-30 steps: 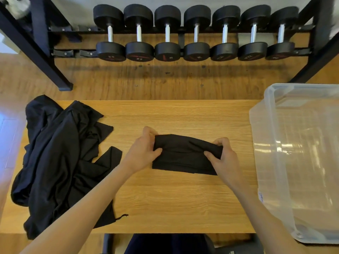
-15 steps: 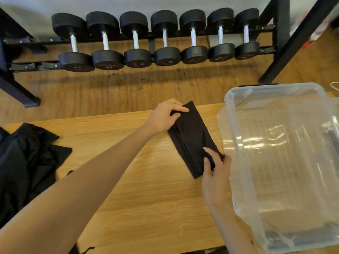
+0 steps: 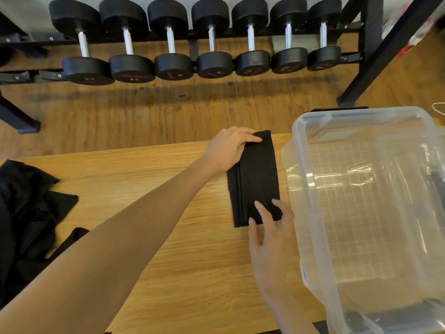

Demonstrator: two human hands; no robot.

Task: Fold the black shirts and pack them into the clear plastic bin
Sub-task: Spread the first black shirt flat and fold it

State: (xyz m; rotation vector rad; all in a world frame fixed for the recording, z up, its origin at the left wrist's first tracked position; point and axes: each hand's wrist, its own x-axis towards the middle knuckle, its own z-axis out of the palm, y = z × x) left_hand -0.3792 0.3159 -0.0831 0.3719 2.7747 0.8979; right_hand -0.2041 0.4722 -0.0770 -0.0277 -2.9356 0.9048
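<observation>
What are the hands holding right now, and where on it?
The folded black shirt: the left hand grips its far end, and the right hand holds its near end, fingers on top.

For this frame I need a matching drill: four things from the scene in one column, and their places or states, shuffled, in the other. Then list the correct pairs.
Things:
1. folded black shirt
2. clear plastic bin
3. unfolded black shirts
4. dumbbells

Places or states:
A. in a row on the rack beyond the table
B. heaped at the table's left end
C. held at both ends, left hand far, right hand near
D. at the table's right end, no shirt showing inside

Pairs: 1-C, 2-D, 3-B, 4-A
</observation>
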